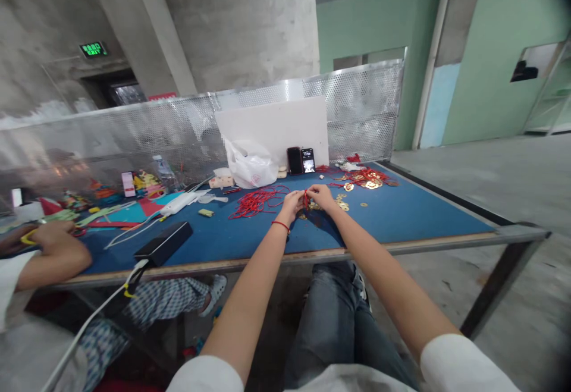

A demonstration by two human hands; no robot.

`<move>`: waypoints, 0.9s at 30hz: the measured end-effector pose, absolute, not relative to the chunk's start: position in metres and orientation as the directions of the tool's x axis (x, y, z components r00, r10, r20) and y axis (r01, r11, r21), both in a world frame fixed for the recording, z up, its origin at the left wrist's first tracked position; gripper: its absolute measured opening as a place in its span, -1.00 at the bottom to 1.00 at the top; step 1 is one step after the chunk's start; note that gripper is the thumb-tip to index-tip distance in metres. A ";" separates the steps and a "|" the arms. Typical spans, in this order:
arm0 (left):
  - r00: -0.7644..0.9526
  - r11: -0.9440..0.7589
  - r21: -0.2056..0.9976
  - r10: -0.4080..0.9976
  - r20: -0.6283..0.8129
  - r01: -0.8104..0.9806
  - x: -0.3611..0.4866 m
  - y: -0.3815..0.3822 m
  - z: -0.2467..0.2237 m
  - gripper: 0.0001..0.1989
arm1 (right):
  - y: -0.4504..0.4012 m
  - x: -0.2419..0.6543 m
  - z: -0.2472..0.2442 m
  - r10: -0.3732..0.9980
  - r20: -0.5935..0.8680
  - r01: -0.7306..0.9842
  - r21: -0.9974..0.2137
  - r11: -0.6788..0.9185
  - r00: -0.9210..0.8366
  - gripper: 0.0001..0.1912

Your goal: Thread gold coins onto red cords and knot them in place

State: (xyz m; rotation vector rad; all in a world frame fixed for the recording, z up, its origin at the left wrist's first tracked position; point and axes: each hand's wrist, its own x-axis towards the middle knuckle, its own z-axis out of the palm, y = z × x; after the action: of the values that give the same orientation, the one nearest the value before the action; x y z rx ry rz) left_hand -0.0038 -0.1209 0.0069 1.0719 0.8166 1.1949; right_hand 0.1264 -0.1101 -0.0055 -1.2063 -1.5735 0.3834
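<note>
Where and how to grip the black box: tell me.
Probably best: take the black box across its middle from above, pinching its two long sides. It lies long and narrow on the table, and the white cable leaves its near end, so avoid that end.

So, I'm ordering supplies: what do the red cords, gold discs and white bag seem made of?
Red cords: probably textile, matte, lying in limp tangles.
Gold discs: likely metal or metallic-coated plastic, judging by their shiny glints.
White bag: apparently thin plastic, slightly glossy, translucent and crinkled.
</note>
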 end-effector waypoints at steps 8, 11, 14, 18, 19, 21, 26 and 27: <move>0.161 0.070 0.933 0.987 -0.013 -0.353 -0.006 -0.124 0.011 -0.80 | -0.108 0.125 -0.006 0.821 0.571 0.347 -0.772 0.532 0.013 -0.81; 0.184 0.128 0.912 0.981 -0.059 -0.390 -0.007 -0.125 0.013 -0.84 | -0.112 0.124 -0.003 0.808 0.589 0.379 -0.750 0.542 0.010 -0.82; 0.181 0.152 0.899 0.980 -0.083 -0.410 -0.007 -0.125 0.013 -0.90 | -0.117 0.124 -0.001 0.800 0.600 0.472 -0.706 0.529 0.001 -0.84; 0.187 0.166 0.901 0.978 -0.098 -0.400 -0.007 -0.123 0.012 -0.88 | -0.126 0.123 0.000 0.784 0.621 0.644 -0.606 0.466 0.017 -0.85; 0.186 0.169 0.904 0.977 -0.102 -0.392 -0.007 -0.122 0.012 -0.87 | -0.128 0.123 0.000 0.782 0.623 0.684 -0.582 0.440 0.027 -0.85; 0.176 0.163 0.909 0.979 -0.102 -0.384 -0.006 -0.121 0.010 -0.87 | -0.132 0.122 0.001 0.776 0.629 0.742 -0.543 0.393 0.049 -0.85; 0.144 0.078 0.899 0.989 -0.017 -0.432 -0.006 -0.118 0.007 -0.88 | -0.137 0.118 0.004 0.755 0.654 0.778 -0.501 0.379 0.053 -0.83; 0.138 0.071 0.894 0.990 -0.010 -0.443 -0.007 -0.118 0.007 -0.88 | -0.137 0.118 0.005 0.752 0.657 0.773 -0.499 0.392 0.043 -0.83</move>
State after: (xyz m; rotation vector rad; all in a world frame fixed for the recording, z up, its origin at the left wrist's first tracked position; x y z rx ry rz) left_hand -0.0067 -0.1176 0.0071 0.8952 0.7923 1.2685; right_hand 0.1176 -0.1374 0.0050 -1.3532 -1.6980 -0.0272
